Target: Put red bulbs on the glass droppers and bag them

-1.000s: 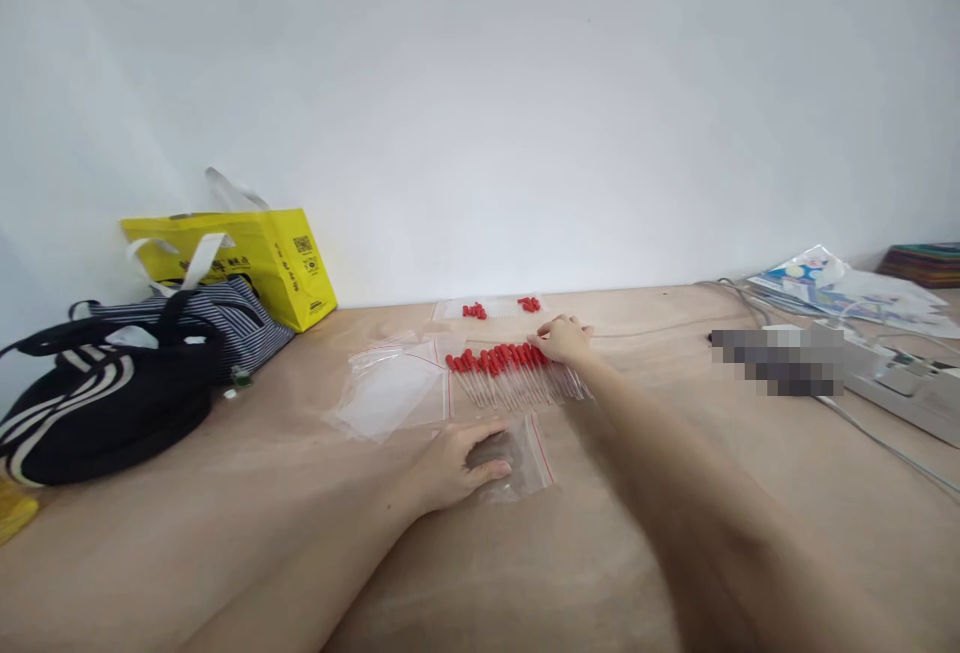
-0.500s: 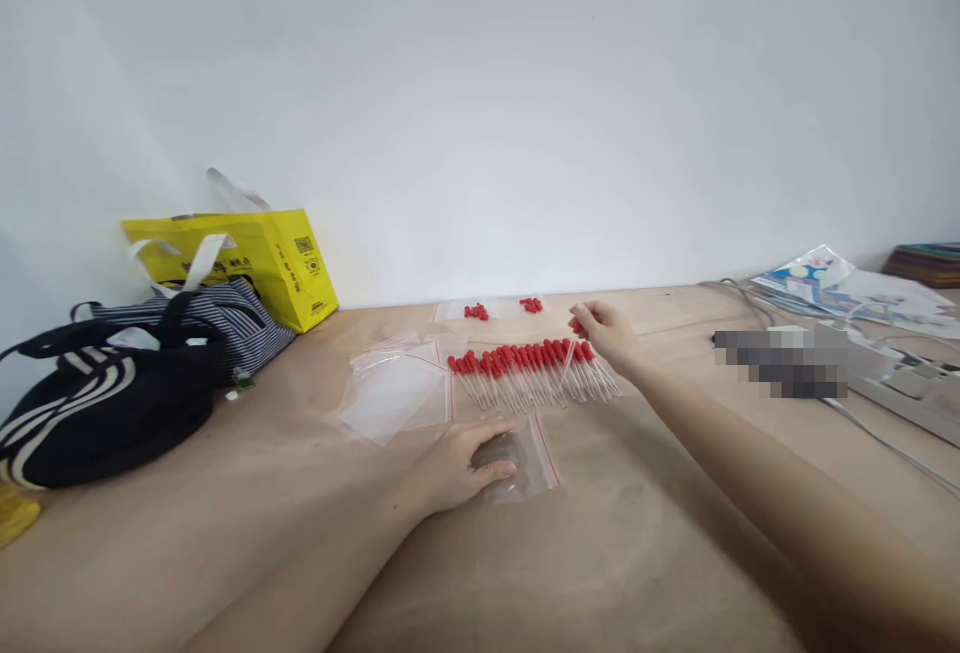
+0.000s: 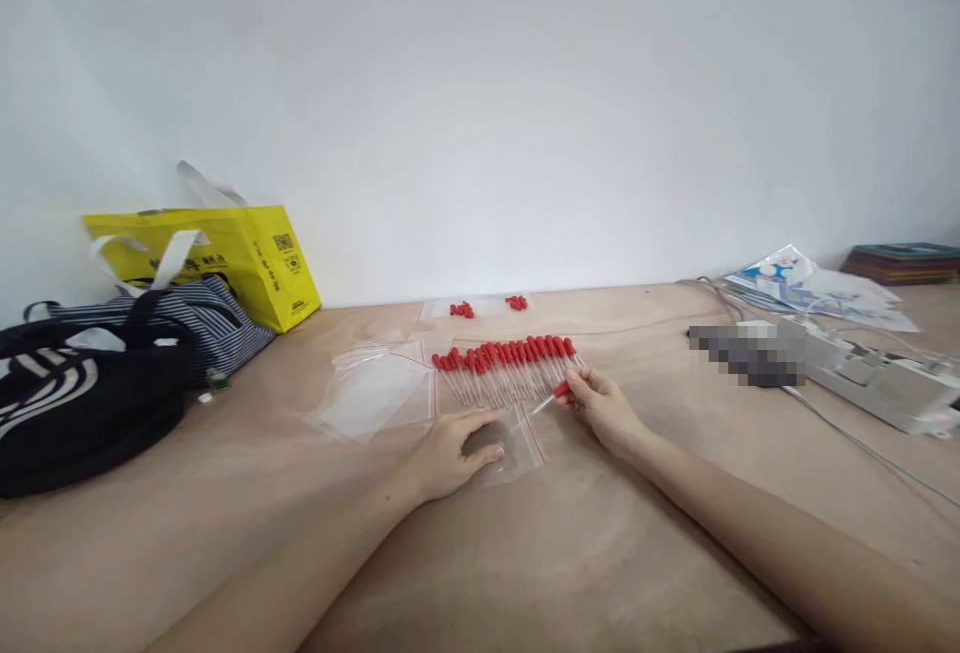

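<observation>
My left hand (image 3: pixel 448 459) rests on a small clear zip-lock bag (image 3: pixel 516 455) with a red seal line, its fingers and thumb curled about the bag's left part. In my right hand (image 3: pixel 602 411) is a dropper, pinched by its red rubber bulb (image 3: pixel 561 390). Its clear tube points left and down, with the tip at the bag's red-lined mouth; whether it is inside I cannot tell. Just beyond the hands lies a row of several droppers (image 3: pixel 517 355), red bulbs facing away from me. Flat clear zip-lock bags (image 3: pixel 379 395) overlap to the left of that row.
Near the wall lie bagged droppers (image 3: pixel 516 303). At the left stand a yellow carrier bag (image 3: pixel 289 278), a striped bag (image 3: pixel 229 328) and a black bag (image 3: pixel 90 423). A power strip (image 3: pixel 885 383) with cables, printed plastic packets (image 3: pixel 817 283) and a stack of coloured boards (image 3: pixel 900 263) occupy the right.
My right hand has come from the far end of the row toward me and left, bringing a dropper to the bag's mouth. My left hand stays on the bag; the view has shifted slightly.
</observation>
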Demonstrator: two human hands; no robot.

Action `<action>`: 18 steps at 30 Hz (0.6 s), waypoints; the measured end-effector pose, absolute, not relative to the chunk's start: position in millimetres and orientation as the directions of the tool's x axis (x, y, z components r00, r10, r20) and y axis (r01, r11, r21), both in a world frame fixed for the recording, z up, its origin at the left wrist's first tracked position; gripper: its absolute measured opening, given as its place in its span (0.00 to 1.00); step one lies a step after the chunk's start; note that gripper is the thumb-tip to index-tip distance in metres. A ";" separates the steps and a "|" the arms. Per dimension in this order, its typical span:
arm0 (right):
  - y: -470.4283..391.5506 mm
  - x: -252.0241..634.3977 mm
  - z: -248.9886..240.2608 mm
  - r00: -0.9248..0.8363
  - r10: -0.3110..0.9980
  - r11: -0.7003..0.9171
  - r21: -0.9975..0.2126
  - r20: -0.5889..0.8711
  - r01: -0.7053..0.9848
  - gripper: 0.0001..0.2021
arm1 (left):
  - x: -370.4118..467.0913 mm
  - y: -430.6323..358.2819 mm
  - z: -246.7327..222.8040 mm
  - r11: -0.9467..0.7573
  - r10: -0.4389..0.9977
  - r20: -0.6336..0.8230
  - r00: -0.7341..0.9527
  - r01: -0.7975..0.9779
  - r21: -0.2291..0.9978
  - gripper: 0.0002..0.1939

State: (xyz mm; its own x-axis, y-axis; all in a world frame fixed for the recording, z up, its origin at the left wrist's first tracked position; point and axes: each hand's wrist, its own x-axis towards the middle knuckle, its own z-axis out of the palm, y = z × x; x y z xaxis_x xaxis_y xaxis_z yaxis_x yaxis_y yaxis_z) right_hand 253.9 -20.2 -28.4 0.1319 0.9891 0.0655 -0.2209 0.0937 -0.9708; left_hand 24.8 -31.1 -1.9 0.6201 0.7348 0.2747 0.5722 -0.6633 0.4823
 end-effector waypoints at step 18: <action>-26.0 244.8 -33.9 -0.320 0.940 0.166 -0.979 0.120 0.119 0.14 | 37.8 -31.6 -2.3 -0.739 0.673 0.401 0.621 0.570 0.359 0.17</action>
